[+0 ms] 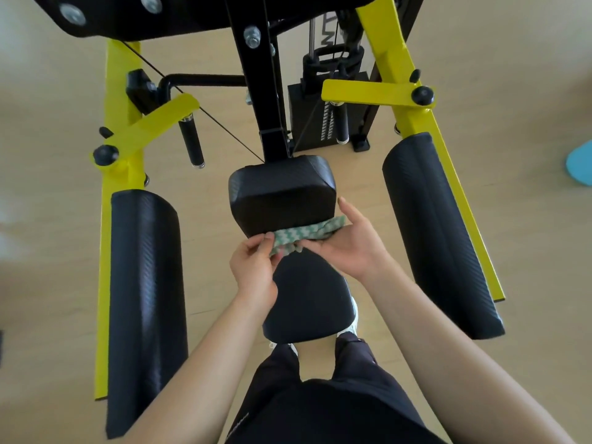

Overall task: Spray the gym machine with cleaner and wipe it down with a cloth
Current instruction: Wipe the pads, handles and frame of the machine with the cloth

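Dark shorts (323, 408) fill the bottom of the view, and both bare forearms reach forward from there to the gym machine (272, 100). Taking the seat pad (309, 302) as the landmark: the left hand (253, 272) sits over its far left corner, thumb and fingertips pinched shut on the left end of the cloth (307, 235) — a green-and-white zigzag rag, bunched into a long strip. The right hand (347, 248) lies over the seat pad's far right corner, palm turned up, fingers curled loosely under the cloth's right half with the thumb lifted beside it. The cloth stretches between both hands just beyond the seat pad, pressed along the near lower edge of the back pad (282, 193), which stands directly past the seat pad. Long black arm pads (144, 299) flank the seat pad on either side, mounted on yellow frame bars (413, 100). Farther beyond the seat pad stands the weight stack (317, 123) — black, on the pale wooden floor (48, 107).
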A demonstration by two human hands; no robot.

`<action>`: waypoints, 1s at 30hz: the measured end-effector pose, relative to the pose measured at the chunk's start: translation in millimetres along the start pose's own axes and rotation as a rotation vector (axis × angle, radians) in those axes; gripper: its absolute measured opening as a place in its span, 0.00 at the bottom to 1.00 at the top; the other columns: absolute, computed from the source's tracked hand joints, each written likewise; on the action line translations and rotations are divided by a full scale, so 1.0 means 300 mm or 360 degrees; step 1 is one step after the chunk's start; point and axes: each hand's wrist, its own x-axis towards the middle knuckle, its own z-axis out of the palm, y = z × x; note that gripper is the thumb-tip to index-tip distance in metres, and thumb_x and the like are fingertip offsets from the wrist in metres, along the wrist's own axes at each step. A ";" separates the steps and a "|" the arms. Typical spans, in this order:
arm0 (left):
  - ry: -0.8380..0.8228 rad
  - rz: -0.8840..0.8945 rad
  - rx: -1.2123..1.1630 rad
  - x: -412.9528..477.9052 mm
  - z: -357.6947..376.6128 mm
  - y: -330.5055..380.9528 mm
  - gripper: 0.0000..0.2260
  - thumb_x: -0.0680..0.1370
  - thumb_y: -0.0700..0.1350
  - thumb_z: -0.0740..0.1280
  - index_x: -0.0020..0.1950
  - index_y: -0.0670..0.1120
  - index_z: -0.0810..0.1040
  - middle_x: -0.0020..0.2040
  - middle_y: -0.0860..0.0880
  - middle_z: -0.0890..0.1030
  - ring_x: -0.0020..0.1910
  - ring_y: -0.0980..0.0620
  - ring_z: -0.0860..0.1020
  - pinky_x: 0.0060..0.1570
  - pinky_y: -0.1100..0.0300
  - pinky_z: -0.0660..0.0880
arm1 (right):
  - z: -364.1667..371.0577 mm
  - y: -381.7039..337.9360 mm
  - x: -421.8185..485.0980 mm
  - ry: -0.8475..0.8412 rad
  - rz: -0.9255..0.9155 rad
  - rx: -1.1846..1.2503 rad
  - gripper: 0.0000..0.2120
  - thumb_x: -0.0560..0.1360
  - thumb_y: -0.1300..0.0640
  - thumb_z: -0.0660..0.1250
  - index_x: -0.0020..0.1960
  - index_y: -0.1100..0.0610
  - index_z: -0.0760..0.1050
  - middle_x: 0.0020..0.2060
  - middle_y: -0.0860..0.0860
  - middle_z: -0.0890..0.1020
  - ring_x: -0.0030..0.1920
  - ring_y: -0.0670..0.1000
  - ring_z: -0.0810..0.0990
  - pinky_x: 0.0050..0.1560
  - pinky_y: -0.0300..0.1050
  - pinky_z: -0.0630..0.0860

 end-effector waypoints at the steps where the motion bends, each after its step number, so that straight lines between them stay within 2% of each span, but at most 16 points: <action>1: -0.0008 -0.0005 -0.0117 -0.012 -0.005 0.022 0.04 0.80 0.36 0.71 0.47 0.41 0.79 0.50 0.43 0.83 0.50 0.46 0.83 0.45 0.60 0.82 | 0.007 -0.017 -0.022 0.0027 -0.0058 -0.0060 0.29 0.82 0.51 0.67 0.75 0.68 0.67 0.71 0.69 0.73 0.72 0.70 0.71 0.75 0.64 0.67; 5: -0.0127 0.0005 -0.0396 -0.064 -0.006 0.102 0.04 0.80 0.36 0.70 0.47 0.42 0.78 0.50 0.44 0.84 0.49 0.50 0.86 0.48 0.60 0.83 | 0.048 -0.021 -0.082 0.0204 -0.0238 -0.0319 0.15 0.81 0.67 0.67 0.65 0.73 0.72 0.63 0.70 0.78 0.62 0.70 0.81 0.64 0.53 0.80; 8: -0.0168 0.0008 -0.0517 -0.087 0.007 0.145 0.03 0.80 0.37 0.71 0.48 0.42 0.79 0.51 0.45 0.84 0.50 0.50 0.86 0.52 0.58 0.82 | 0.074 0.007 -0.109 0.0300 -0.0399 -0.0479 0.13 0.78 0.72 0.67 0.62 0.74 0.73 0.58 0.68 0.82 0.56 0.63 0.86 0.59 0.50 0.82; 12: -0.0266 0.0188 -0.0342 -0.102 0.010 0.132 0.10 0.77 0.33 0.73 0.50 0.45 0.76 0.49 0.47 0.82 0.48 0.52 0.85 0.55 0.58 0.82 | 0.062 0.056 -0.063 0.0551 -0.0696 -0.0682 0.20 0.74 0.73 0.72 0.64 0.67 0.71 0.59 0.65 0.82 0.52 0.60 0.87 0.52 0.47 0.85; 15: -0.0179 0.0297 -0.0165 -0.084 0.018 0.074 0.13 0.75 0.30 0.73 0.50 0.44 0.75 0.49 0.45 0.81 0.50 0.49 0.83 0.49 0.59 0.82 | 0.045 0.073 -0.022 0.0659 -0.0699 -0.0689 0.18 0.76 0.73 0.71 0.62 0.64 0.70 0.57 0.66 0.81 0.51 0.61 0.87 0.48 0.49 0.86; 19: 0.0061 0.0116 -0.0259 -0.045 0.032 0.020 0.11 0.75 0.31 0.75 0.47 0.42 0.75 0.53 0.41 0.81 0.57 0.42 0.83 0.46 0.61 0.82 | 0.025 0.075 -0.011 0.0728 -0.0701 -0.0832 0.13 0.77 0.68 0.71 0.58 0.60 0.71 0.54 0.64 0.83 0.51 0.60 0.87 0.50 0.52 0.86; 23: 0.0039 0.0063 -0.0346 -0.067 0.017 0.025 0.09 0.76 0.35 0.76 0.47 0.42 0.76 0.53 0.41 0.83 0.57 0.43 0.84 0.47 0.60 0.82 | 0.028 0.067 -0.043 0.0639 -0.0795 -0.0766 0.10 0.77 0.68 0.71 0.54 0.60 0.72 0.54 0.65 0.84 0.49 0.58 0.86 0.54 0.53 0.85; 30: 0.0057 0.0383 -0.0367 -0.124 0.030 0.157 0.07 0.77 0.36 0.75 0.46 0.43 0.77 0.49 0.45 0.83 0.52 0.49 0.86 0.46 0.60 0.83 | 0.131 0.030 -0.122 0.0453 -0.1056 -0.0870 0.08 0.76 0.68 0.72 0.54 0.65 0.77 0.48 0.59 0.85 0.49 0.54 0.87 0.50 0.48 0.85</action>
